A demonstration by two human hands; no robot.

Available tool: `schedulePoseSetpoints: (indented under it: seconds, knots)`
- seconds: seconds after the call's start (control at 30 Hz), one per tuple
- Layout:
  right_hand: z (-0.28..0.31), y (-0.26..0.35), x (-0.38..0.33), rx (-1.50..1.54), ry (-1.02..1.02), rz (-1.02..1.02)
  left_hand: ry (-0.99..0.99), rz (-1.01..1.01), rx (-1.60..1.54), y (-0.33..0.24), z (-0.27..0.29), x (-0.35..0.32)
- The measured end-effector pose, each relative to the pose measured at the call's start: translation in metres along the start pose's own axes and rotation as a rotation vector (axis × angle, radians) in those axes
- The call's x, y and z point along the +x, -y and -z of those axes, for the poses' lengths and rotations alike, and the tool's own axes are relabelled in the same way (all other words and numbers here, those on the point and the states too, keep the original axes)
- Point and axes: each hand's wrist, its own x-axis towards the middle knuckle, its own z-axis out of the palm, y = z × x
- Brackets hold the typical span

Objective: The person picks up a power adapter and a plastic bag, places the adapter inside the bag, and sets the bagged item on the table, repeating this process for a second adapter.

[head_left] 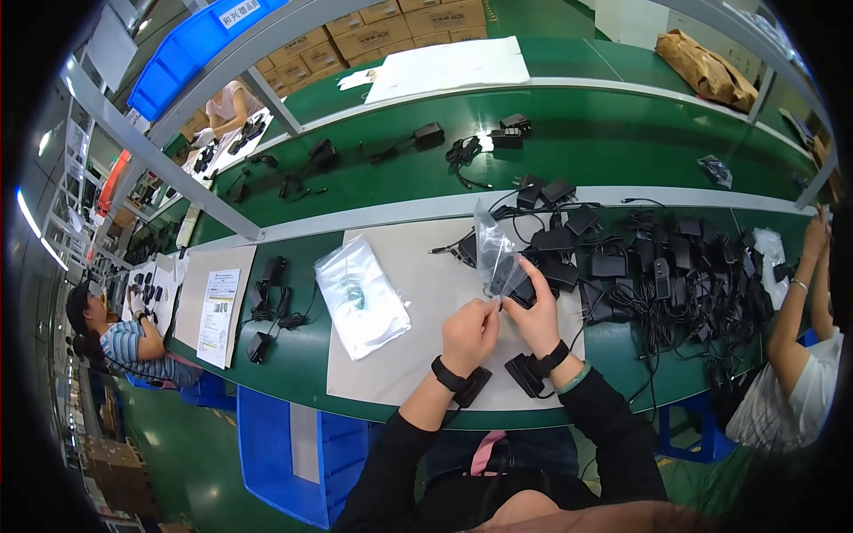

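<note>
Between both my hands a clear plastic bag (496,249) stands upright over the pale mat (369,377). My left hand (471,336) pinches its lower end, fingers closed. My right hand (535,306) grips the bag's lower right side with thumb and fingers. Dark shapes show through the film; I cannot tell whether they are inside or behind it. Left of my hands lies a stack of flat clear bags (362,298). Just beyond the bag are several black power adapters (555,240) with cables. Black bands with dark boxes sit on both wrists.
A big heap of black adapters (684,266) covers the bench at right. A few adapters (271,293) and a printed sheet (219,315) lie left. More adapters (428,135) rest on the green belt behind a metal rail (613,195). A person (791,364) works close at right.
</note>
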Motion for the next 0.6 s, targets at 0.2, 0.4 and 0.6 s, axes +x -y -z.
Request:
schedulePoseSetpoints:
  seconds: [0.2,0.4,0.6]
  knots:
    - [0.003,0.006,0.005,0.316,0.01,-0.276,0.084,-0.037,0.097,0.013,0.003,0.011]
    - [0.002,-0.005,0.004,0.296,-0.082,-0.167,0.067,0.076,0.037,0.018,0.003,0.011]
    - [0.004,0.002,0.004,-0.039,-0.055,0.038,0.134,0.442,-0.599,0.023,0.002,0.006]
